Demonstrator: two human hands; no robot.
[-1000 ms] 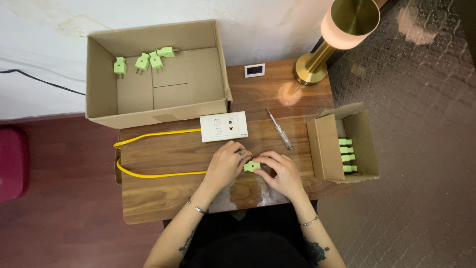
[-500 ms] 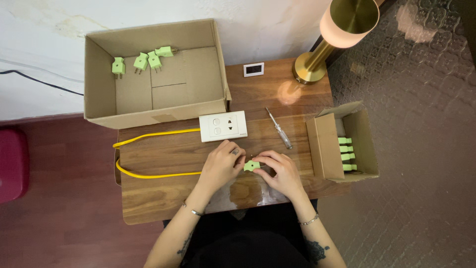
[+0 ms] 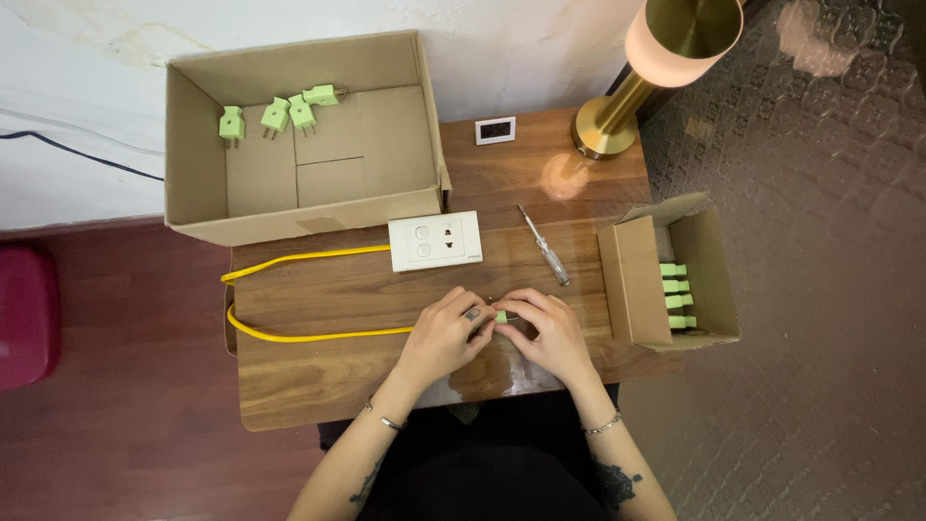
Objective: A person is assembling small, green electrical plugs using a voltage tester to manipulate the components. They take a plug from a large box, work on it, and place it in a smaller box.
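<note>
Two hands meet at the front middle of my brown wooden table: my left hand and right hand both pinch a small pale green plastic plug between fingertips, at the end of a yellow cable. I judge it light, rigid and a little slick, best held by its flat sides.

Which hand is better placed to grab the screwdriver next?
Probably the right hand. The screwdriver lies up and slightly right of it, on that side of the table. The left hand sits farther off, by the yellow cable, and both hands pinch the green plug.
</note>
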